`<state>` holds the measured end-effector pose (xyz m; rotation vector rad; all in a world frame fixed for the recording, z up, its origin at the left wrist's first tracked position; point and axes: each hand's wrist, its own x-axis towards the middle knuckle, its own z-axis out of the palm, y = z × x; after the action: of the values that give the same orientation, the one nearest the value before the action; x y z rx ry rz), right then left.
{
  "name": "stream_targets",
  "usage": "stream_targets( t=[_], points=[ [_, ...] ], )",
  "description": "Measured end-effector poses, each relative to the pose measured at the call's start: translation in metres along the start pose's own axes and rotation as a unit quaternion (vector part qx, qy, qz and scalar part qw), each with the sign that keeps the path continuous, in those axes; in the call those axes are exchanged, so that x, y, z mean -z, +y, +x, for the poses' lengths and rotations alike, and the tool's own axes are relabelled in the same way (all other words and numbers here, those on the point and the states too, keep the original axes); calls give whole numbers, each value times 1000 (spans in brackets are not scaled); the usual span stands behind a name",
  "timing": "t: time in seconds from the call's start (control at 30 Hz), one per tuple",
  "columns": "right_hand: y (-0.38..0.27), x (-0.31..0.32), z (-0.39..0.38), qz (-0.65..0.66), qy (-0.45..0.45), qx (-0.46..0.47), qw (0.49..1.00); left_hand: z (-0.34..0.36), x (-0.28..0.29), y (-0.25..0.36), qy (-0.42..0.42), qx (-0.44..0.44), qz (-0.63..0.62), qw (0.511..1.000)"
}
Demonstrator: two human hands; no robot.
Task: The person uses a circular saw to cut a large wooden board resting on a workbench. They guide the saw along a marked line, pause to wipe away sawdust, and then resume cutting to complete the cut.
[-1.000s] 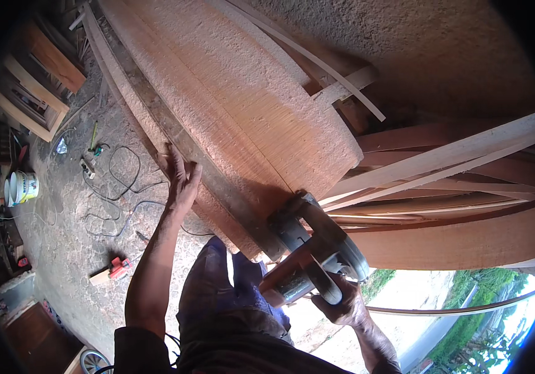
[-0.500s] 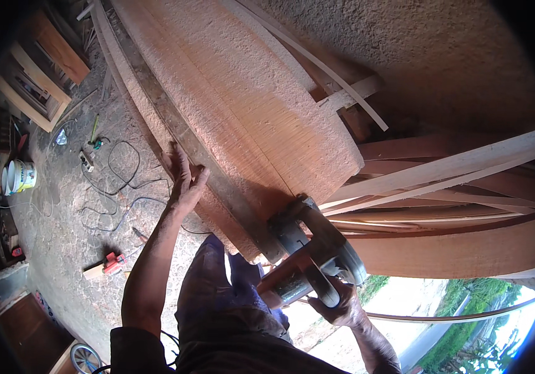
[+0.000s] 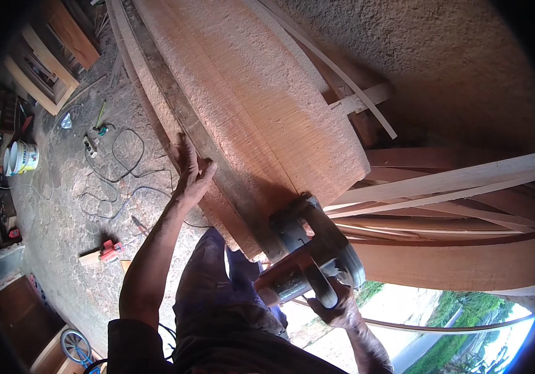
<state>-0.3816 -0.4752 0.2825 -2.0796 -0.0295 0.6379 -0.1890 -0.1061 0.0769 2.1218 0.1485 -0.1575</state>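
Note:
A circular saw (image 3: 308, 255) sits at the near end of a wide wooden plank (image 3: 267, 118). My right hand (image 3: 337, 304) is wrapped round its rear handle. The blade itself is hidden by the saw's body. Sawdust coats much of the plank, and a thin straight line runs along it toward the saw. My left hand (image 3: 193, 176) rests on the long wooden strip (image 3: 168, 103) along the plank's left side, thumb and fingers apart.
Long boards and curved pieces (image 3: 454, 262) are stacked at the right. A rough wall (image 3: 442, 68) rises behind. On the floor at the left lie a loose cable (image 3: 115, 199), a red tool (image 3: 110, 249), white buckets (image 3: 23, 157) and wooden frames (image 3: 43, 75). A wheel (image 3: 75, 346) shows at lower left.
The whole view has shifted slightly, with the far scene sliding a little. Both hands keep their places on the saw and the strip; the saw has barely moved, if at all.

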Motion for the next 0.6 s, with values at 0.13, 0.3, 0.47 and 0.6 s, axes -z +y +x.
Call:
stream_targets(
  t=[0.13, 0.3, 0.47, 0.6],
  points=[
    [-1, 0, 4, 16, -11, -18, 1000, -1, 1, 2, 0, 11, 0, 1000],
    [-6, 2, 6, 23, -15, -27, 999, -3, -1, 6, -2, 7, -6, 1000],
    [-1, 1, 9, 3, -12, 30, 999, -2, -2, -6, 18, -16, 41, 999],
    [-6, 4, 4, 32, -16, -34, 999, -2, -6, 1, -2, -1, -56, 998]
  ],
)
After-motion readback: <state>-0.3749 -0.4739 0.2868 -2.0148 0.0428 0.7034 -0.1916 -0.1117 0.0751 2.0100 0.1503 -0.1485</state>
